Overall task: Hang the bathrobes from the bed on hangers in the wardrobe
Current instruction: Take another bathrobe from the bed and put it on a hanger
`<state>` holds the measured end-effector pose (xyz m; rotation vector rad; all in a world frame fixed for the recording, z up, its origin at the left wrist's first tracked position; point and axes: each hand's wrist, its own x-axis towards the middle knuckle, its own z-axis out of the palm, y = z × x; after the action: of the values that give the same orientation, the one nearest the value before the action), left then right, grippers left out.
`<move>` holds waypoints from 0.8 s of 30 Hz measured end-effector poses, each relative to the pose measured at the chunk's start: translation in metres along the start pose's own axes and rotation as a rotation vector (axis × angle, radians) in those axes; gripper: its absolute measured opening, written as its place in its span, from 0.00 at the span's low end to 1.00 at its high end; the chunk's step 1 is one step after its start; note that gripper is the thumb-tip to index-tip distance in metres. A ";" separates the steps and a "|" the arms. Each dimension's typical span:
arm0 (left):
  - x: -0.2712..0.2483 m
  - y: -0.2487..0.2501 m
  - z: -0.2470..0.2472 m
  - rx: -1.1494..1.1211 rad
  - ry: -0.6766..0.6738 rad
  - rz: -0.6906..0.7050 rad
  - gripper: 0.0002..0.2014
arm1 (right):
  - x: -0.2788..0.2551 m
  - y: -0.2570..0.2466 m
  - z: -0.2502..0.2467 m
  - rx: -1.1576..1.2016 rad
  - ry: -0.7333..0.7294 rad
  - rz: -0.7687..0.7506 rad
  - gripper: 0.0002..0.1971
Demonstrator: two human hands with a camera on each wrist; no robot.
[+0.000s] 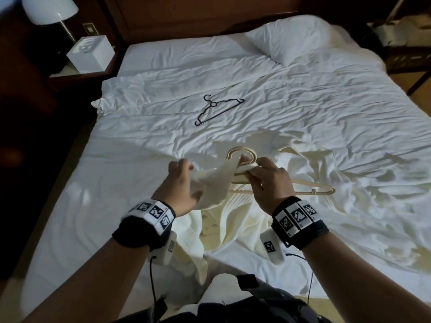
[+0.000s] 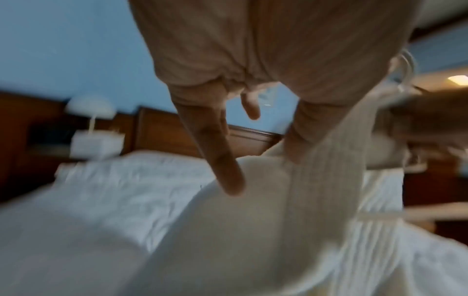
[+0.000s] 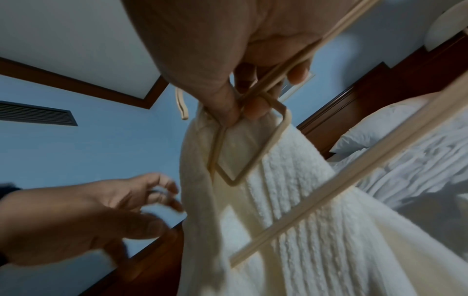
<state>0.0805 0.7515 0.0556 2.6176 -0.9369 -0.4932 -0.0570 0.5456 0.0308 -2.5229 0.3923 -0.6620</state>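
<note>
A: Cream bathrobe (image 1: 238, 220), whereabouts?
B: Heaped on the bed (image 1: 140, 108) at the near edge, just this side of the black hanger (image 1: 215, 108); one band of it lifted clear of the bed, up to the cream hanger (image 1: 279, 186).

A: Right hand (image 1: 268, 180)?
B: Closed round the neck of the cream hanger with a bunch of robe pinched in, just under the hook; in the right wrist view, fingers (image 3: 255, 109) clamped where the wire crosses.

A: Left hand (image 1: 180, 183)?
B: Alongside the lifted band, fingers fairly straight and loosely spread, apparently touching the cloth rather than gripping; too blurred in the left wrist view to say more.

A: Handling?
B: Ribbed, thick, soft; probably heavy enough to drag and slump off a thin arm. No stiffness, so no shape held unaided. Hanger light, rigid, smooth, likely slippery under towelling.

A: Best place to take hold?
B: Collar or shoulder seam, close to the hanger neck, not the trailing band. Black hanger well beyond, toward the pillow (image 1: 296, 36), untouched.
</note>
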 end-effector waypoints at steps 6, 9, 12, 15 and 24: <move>0.000 0.024 0.010 0.096 -0.088 0.256 0.17 | -0.004 -0.010 0.008 0.266 -0.019 0.013 0.07; -0.009 0.022 0.014 0.182 -0.013 0.312 0.12 | -0.003 0.009 0.011 0.258 -0.149 0.243 0.11; -0.013 0.023 0.018 0.291 0.034 0.348 0.11 | -0.010 0.017 0.017 -0.010 -0.286 0.316 0.12; -0.012 0.022 0.013 0.291 0.031 0.369 0.12 | -0.015 0.018 0.021 0.056 -0.177 0.324 0.08; -0.022 0.003 -0.015 0.293 0.001 0.385 0.13 | -0.014 0.014 0.024 0.187 -0.242 0.185 0.18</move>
<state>0.0691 0.7662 0.0743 2.5803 -1.5725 -0.2705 -0.0582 0.5483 0.0004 -2.3187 0.4468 -0.3032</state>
